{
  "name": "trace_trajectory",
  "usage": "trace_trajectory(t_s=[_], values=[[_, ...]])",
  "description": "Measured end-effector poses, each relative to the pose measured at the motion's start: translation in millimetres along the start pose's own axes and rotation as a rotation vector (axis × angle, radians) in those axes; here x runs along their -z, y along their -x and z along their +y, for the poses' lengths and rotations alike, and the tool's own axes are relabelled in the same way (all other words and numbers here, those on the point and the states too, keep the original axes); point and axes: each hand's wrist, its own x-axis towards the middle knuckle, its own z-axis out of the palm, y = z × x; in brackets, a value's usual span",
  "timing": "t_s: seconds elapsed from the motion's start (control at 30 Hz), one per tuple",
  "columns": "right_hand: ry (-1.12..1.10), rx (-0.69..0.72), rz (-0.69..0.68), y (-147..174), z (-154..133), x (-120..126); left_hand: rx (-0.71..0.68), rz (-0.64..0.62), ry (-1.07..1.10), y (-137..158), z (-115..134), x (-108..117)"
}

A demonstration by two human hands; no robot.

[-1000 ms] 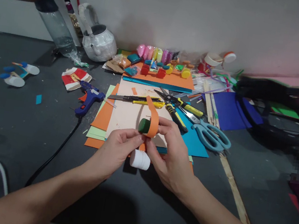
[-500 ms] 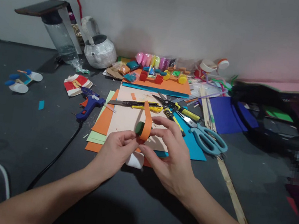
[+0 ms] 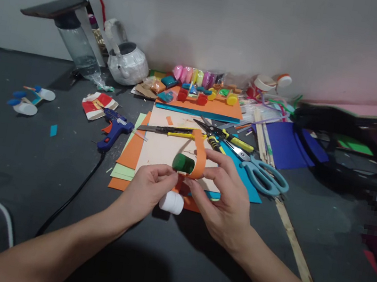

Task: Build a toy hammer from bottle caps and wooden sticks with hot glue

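Between my hands is a small craft piece with a dark green cylinder (image 3: 183,163) on top and a white cylinder (image 3: 172,202) below, joined by an orange part partly hidden by my fingers. My left hand (image 3: 151,185) pinches this piece at its left side, thumb against forefinger. A curved orange paper strip (image 3: 201,155) stands up beside the green cylinder. My right hand (image 3: 224,197) holds the strip's lower part, with its fingers behind and its thumb below. Underneath lie sheets of coloured paper (image 3: 150,154).
A blue glue gun (image 3: 115,132) lies left, its cord running forward. Beyond my hands are a yellow cutter (image 3: 180,133), pliers (image 3: 241,142) and blue-handled scissors (image 3: 267,176). Small wheeled models (image 3: 192,95) and a silver kettle (image 3: 127,62) stand at the back.
The orange strip has shifted right, away from the green cylinder, with my right hand. More of the green and white cylinders now shows. My left hand stays nearly in place.
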Motion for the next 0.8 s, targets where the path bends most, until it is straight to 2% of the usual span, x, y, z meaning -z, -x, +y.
trace_trajectory(t_s=[0.17, 0.7, 0.8], values=[[0.024, 0.000, -0.023, 1.3, 1.4, 0.2, 0.022, -0.001, -0.009, 1.8, 2.7, -2.1], [0.027, 0.010, -0.036, -0.6, -1.1, 1.3, -0.038, 0.029, -0.143, 2.8, 1.3, -0.6], [-0.017, -0.032, -0.040, -2.0, -2.7, 2.0, -0.041, 0.024, -0.182, 2.7, 0.6, 0.5]])
